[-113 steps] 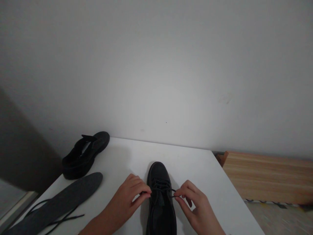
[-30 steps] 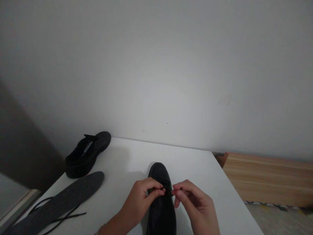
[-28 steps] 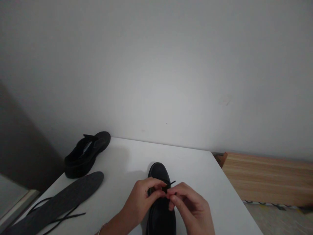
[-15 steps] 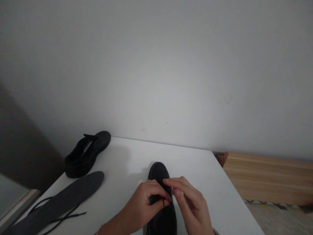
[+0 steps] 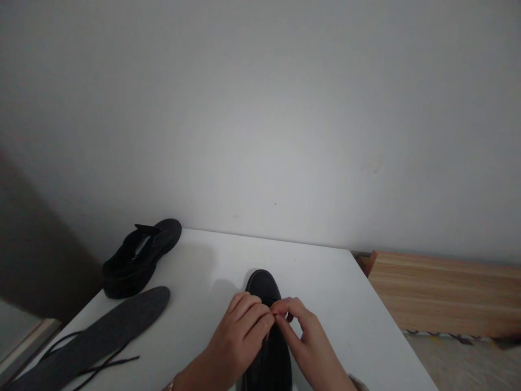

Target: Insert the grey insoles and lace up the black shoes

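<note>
A black shoe (image 5: 264,283) stands on the white table, its toe pointing away from me. Over its lacing area, my left hand (image 5: 244,336) is closed with curled fingers. A thin bit of shoelace (image 5: 267,337) shows under those fingertips. From the right side my right hand (image 5: 299,331) meets it, thumb and forefinger pinched together at the lace holes. The fingers hide most of the lace between them.
Another black shoe (image 5: 142,255) lies tilted at the table's back left corner. Nearer is a dark grey insole (image 5: 122,326) with a loose black shoelace (image 5: 108,363) beneath it. The white table (image 5: 325,271) meets the wall behind; a wooden board (image 5: 427,293) is at the right.
My right hand has gone from loosely bent fingers to a pinch at the lace. My left hand has turned over, its knuckles now facing up. The view has shifted slightly.
</note>
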Demonstrator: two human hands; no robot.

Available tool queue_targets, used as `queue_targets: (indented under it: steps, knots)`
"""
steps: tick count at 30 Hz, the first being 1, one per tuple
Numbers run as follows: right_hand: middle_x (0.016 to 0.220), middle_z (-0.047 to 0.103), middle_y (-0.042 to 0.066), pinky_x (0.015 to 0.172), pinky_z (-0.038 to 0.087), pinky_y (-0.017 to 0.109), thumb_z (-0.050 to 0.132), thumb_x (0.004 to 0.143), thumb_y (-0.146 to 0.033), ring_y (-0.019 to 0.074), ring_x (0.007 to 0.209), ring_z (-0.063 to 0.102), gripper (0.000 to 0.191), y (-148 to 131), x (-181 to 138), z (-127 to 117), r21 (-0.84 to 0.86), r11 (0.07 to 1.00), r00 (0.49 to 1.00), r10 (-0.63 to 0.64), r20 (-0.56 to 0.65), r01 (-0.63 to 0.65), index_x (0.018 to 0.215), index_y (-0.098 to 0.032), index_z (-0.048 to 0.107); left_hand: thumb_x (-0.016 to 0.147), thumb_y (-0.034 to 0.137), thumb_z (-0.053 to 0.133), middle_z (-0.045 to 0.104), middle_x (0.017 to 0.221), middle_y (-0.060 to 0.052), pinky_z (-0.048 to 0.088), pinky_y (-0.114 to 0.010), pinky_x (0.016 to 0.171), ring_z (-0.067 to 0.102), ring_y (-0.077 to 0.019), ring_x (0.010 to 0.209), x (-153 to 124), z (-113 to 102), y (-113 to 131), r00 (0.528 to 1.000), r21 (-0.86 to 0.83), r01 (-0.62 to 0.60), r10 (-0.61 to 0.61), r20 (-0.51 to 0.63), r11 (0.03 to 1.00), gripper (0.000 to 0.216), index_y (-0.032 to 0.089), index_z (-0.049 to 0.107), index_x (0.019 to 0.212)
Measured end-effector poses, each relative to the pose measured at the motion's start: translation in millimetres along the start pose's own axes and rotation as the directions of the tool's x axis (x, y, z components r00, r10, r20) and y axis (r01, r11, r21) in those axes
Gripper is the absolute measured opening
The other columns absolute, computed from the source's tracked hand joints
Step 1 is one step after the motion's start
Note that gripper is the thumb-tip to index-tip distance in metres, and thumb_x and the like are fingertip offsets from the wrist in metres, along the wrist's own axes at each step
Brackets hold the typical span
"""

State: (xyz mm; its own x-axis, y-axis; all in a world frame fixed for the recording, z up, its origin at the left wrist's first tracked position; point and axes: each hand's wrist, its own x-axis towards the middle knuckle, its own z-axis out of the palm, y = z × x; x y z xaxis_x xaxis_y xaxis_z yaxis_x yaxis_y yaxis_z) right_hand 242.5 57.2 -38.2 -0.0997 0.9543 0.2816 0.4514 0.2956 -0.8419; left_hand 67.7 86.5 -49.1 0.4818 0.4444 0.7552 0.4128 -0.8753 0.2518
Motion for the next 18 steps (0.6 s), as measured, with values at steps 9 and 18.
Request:
queue_targets:
  steps: [9,18]
  knots:
    - [0.080,0.064,0.002,0.067,0.047,0.028,0.055,0.097,-0.021,0.0185,0.075,0.059,0.014,2.5,-8.1,-8.9,-0.175,0.976,0.985,-0.148,-0.093,0.130,0.088,-0.021,0.065,0.095,0.013,0.059,0.068,0.081,0.000,0.043,-0.032,0.078,0.058,-0.0164,0.080,-5.7,-5.0,-6.8,0.984,-0.177,0.170,-0.177,-0.025,0.969,0.012,0.019,0.059,0.085]
    - [0.075,0.065,0.002,0.063,0.050,0.026,0.060,0.097,-0.032,0.0181,0.070,0.062,0.019,25.5,-21.3,-19.0,-0.219,0.975,0.984,-0.076,-0.158,0.040,0.082,-0.022,0.065,0.094,0.013,0.057,0.069,0.094,-0.002,0.044,-0.032,0.084,0.061,-0.0191,0.092,-18.5,-9.9,-5.2,0.898,-0.413,0.437,-0.410,0.159,0.799,0.010,0.021,0.058,0.088]
